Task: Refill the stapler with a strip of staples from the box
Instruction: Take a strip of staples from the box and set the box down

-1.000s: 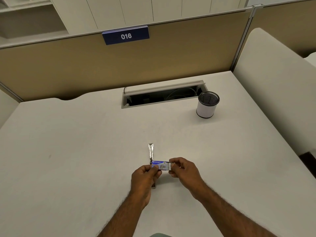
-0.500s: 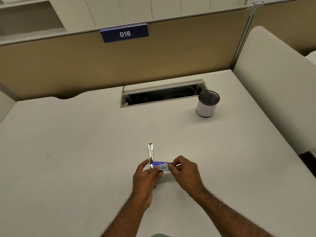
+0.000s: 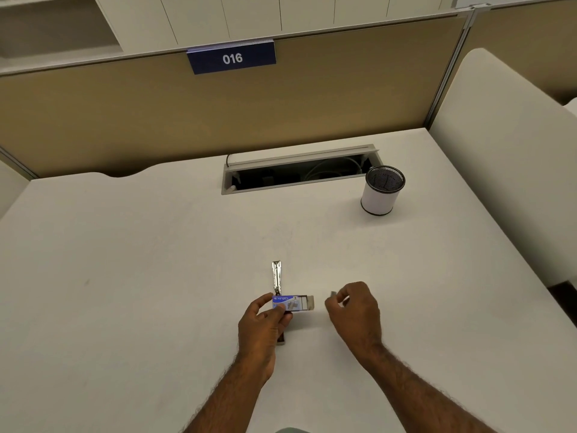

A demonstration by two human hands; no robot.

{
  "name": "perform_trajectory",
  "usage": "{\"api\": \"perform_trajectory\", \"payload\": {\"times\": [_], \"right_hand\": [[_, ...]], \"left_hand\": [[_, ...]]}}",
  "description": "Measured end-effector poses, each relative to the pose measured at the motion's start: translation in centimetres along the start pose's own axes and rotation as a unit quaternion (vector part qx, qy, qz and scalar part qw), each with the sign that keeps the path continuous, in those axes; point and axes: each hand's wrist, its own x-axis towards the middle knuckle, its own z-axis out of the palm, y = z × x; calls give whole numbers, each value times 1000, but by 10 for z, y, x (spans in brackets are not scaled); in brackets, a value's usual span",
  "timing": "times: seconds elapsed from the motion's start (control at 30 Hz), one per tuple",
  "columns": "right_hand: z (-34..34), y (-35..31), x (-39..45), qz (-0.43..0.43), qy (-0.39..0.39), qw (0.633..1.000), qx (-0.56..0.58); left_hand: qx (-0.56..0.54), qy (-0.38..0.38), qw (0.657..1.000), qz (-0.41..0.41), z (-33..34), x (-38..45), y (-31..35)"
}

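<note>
My left hand [image 3: 264, 320] grips a small blue staple box [image 3: 288, 302] just above the desk, its inner tray slid out toward the right. My right hand [image 3: 354, 307] is a short way right of the box, fingers pinched on a small silvery strip of staples [image 3: 333, 294]. The stapler [image 3: 277, 276] lies opened flat on the white desk, its shiny metal arm pointing away from me just beyond the box. Its dark base is mostly hidden under my left hand.
A white pen cup [image 3: 381, 190] with a black mesh rim stands at the back right. An open cable tray [image 3: 299, 170] is cut into the desk near the tan partition. A padded white divider [image 3: 505, 151] borders the right side.
My right hand has pulled away to the right from the box, taking a staple strip with it. The box tray now sits slid open. The left hand has kept its hold.
</note>
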Motion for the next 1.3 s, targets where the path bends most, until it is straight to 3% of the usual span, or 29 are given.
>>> {"api": "perform_trajectory", "payload": {"times": [0.13,0.2,0.3,0.43,0.5,0.63,0.8,1.07,1.3], "right_hand": [[1,12,8,12,-110,969,-220],[2,12,10,14,-127,966,-226],[3,8,12,40,-138,975,-170],[2,2,8,20,-80,993,-85],[2,-5,7,29,-109,994,4],[1,-16,6,149,-241,926,251],[2,-13,8,203,-253,885,333],[4,-7,8,143,-218,930,259],[11,-10,5,81,-164,970,159]], "left_hand": [[-21,-7,1000,-8,0,2,3],[-22,-8,1000,-9,1,2,4],[-22,-4,1000,-12,4,2,5],[-29,-5,999,-14,5,2,5],[-32,-6,999,-14,6,2,5],[-47,-13,999,-9,8,4,6],[-41,-31,999,-4,9,6,7],[-26,-60,998,-5,10,6,5],[57,-31,997,47,17,9,-1]]}}
